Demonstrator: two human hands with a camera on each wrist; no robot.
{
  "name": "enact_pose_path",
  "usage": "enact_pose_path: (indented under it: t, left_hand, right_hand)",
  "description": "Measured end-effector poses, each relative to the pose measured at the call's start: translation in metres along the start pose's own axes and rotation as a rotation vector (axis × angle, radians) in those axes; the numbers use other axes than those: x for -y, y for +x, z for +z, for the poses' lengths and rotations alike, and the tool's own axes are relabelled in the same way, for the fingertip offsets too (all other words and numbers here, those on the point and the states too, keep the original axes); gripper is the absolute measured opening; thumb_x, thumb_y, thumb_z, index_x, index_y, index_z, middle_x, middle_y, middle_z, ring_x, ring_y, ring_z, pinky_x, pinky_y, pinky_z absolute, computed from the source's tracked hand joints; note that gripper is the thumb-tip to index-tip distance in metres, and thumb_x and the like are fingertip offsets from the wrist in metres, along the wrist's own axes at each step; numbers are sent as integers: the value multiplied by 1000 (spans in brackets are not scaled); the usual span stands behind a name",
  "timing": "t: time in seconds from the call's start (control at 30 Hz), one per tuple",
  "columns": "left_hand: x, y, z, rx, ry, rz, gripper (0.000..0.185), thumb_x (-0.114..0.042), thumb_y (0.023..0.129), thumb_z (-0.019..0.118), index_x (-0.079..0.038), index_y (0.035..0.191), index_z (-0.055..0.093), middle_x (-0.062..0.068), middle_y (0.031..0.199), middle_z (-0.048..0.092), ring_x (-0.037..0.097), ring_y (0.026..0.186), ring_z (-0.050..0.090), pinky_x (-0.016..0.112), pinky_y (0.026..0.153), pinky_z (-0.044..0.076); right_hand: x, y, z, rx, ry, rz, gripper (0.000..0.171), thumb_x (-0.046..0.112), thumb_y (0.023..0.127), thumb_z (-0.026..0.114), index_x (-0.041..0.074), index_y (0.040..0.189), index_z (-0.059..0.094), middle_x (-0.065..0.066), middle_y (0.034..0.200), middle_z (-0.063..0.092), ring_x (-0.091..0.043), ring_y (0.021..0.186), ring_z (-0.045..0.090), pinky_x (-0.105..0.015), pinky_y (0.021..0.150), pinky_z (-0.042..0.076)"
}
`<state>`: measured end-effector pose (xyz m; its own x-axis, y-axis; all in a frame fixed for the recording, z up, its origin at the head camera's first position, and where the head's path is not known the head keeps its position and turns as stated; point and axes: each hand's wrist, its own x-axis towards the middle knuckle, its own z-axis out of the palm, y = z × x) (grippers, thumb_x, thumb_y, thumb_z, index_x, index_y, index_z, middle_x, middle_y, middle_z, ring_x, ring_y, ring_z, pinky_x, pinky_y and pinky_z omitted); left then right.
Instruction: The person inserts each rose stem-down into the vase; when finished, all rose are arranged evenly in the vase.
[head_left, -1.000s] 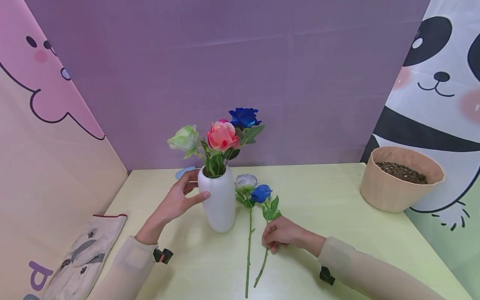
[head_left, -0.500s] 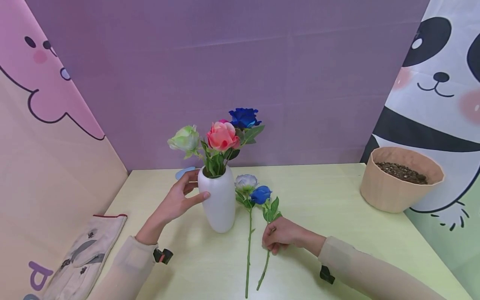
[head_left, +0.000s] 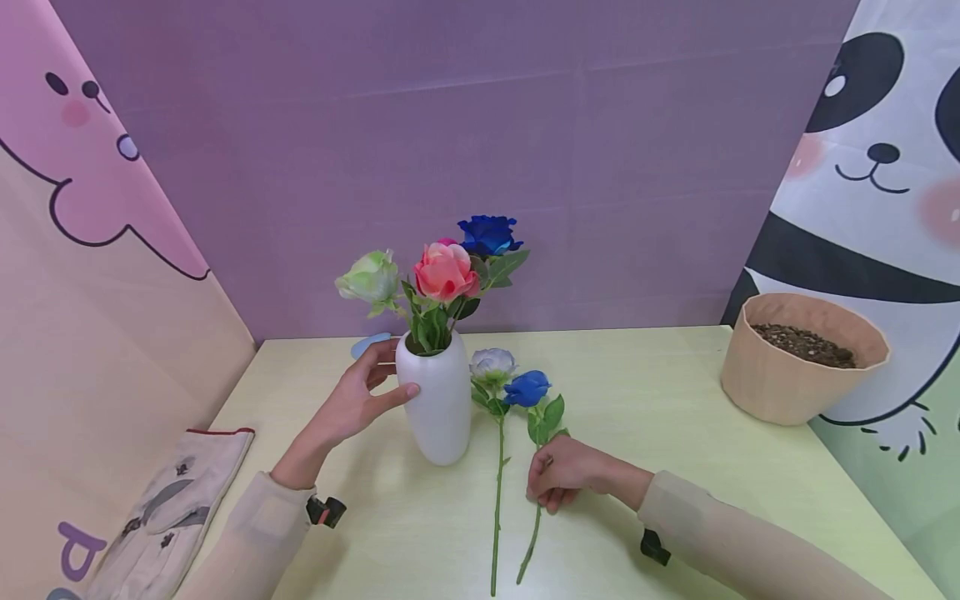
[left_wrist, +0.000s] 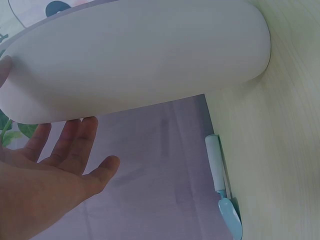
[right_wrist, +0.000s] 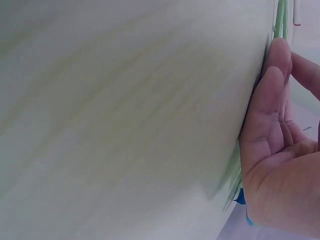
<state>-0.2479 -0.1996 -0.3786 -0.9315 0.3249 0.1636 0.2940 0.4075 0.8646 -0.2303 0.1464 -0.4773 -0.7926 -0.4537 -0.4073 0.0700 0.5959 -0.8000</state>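
My left hand (head_left: 347, 408) holds a white vase (head_left: 442, 417) near its top, thumb on the front and fingers around the left side. The vase stands upright with a pale green rose (head_left: 370, 277), a coral rose (head_left: 447, 273) and a dark blue rose (head_left: 491, 235) in it, plus a bit of magenta bloom behind. Right of the vase, my right hand (head_left: 561, 475) pinches the stem of a blue rose (head_left: 528, 388) lying along the table. Beside that rose lies a pale lilac flower (head_left: 492, 364) on a long stem. In the right wrist view the fingers rest low against the tabletop.
A tan pot (head_left: 776, 383) of dark soil stands at the right back corner. Folded pale gloves (head_left: 176, 500) lie at the left edge. A light blue hand trowel (left_wrist: 215, 162) lies by the back edge, beyond the vase. A purple backdrop (head_left: 600, 167) rises behind the table.
My right hand has shifted slightly to the right, and the blue rose's bloom and stem end have moved with it. My left hand and the vase have stayed put.
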Motion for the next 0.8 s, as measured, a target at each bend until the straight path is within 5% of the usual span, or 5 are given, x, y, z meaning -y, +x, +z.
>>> enact_pose_path:
  t: [0.4, 0.8]
  left_hand:
    - [-1, 0, -1, 2, -5, 4, 73, -37, 89, 76, -22, 149, 37, 4, 144, 51, 31, 134, 53, 56, 109, 47]
    - [1, 0, -1, 2, -6, 3, 73, -38, 89, 76, -22, 148, 37, 3, 144, 50, 31, 134, 53, 56, 110, 45]
  right_hand:
    - [-1, -3, -13, -121, -9, -47, 12, 13, 85, 76, 4, 85, 68, -5, 73, 72, -15, 62, 68, -29, 55, 54]
    - [-11, -6, -19, -201, 74, 16, 13, 16, 92, 69, 4, 98, 72, -6, 78, 72, -15, 63, 70, -28, 55, 56]
